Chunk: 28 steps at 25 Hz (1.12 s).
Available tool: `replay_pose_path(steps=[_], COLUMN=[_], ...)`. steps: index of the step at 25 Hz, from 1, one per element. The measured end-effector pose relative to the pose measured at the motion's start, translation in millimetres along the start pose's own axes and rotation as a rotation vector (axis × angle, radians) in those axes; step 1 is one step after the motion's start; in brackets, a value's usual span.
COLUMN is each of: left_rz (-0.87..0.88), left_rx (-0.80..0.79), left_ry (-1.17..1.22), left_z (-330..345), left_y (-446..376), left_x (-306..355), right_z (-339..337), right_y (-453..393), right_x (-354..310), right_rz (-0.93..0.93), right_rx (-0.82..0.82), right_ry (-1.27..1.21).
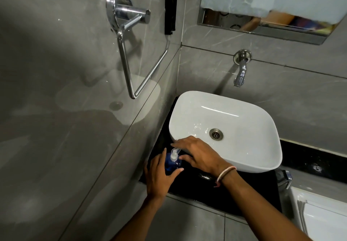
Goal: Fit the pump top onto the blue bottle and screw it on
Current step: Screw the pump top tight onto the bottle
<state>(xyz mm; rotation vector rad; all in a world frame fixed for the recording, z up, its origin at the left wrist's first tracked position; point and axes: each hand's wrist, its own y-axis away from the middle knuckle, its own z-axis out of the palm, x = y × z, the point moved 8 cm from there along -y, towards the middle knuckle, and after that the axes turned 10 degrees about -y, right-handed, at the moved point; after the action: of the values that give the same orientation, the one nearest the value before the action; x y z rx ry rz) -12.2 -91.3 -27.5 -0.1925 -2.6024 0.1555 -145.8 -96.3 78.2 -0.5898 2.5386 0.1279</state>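
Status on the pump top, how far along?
Done: the pump top already sits upright in the blue bottle neck, on the black counter beside the sink. In hand: left hand cups the bottle, right hand is at the pump. Left: tightening; whether the thread is seated cannot be seen.

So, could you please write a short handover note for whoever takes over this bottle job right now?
Left hand: wrapped around the blue bottle, steadying it upright on the black counter left of the white basin.
Right hand: over the pump top, fingers at its head; grip not clearly visible.
Done: pump top sits in the bottle's neck.
Left: cannot tell how far it is threaded; turn the collar until snug, then let go.
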Motion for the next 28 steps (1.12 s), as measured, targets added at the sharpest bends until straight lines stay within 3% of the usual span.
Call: replay_pose_path(steps=[3,8,14,19,28], left_rz=[-0.077,-0.128,-0.103,-0.092,-0.074], left_rx=[-0.014,-0.023,0.012,-0.037,-0.043], left_ry=[0.043,0.066,0.097,0.056,0.059], left_z=[2.4,5.4,1.3,5.6,4.2], left_y=[-3.7,-5.2,-5.4,-8.5,-8.2], left_x=[1.3,0.0,0.4,-4.2,-2.7], right_z=[1.6,-0.5,8.0,0.8,1.7], right_y=[-10.5,-16.4,-12.5,-8.2,-7.8], right_x=[-10.8,-8.2,6.7,6.5,10.2], right_rz=[0.005,0.149,0.462,0.265,0.249], right_rx=[-0.095,-0.050,0.151,-0.104,0.032], right_ry=[0.104,0.182,-0.109,-0.309,-0.299])
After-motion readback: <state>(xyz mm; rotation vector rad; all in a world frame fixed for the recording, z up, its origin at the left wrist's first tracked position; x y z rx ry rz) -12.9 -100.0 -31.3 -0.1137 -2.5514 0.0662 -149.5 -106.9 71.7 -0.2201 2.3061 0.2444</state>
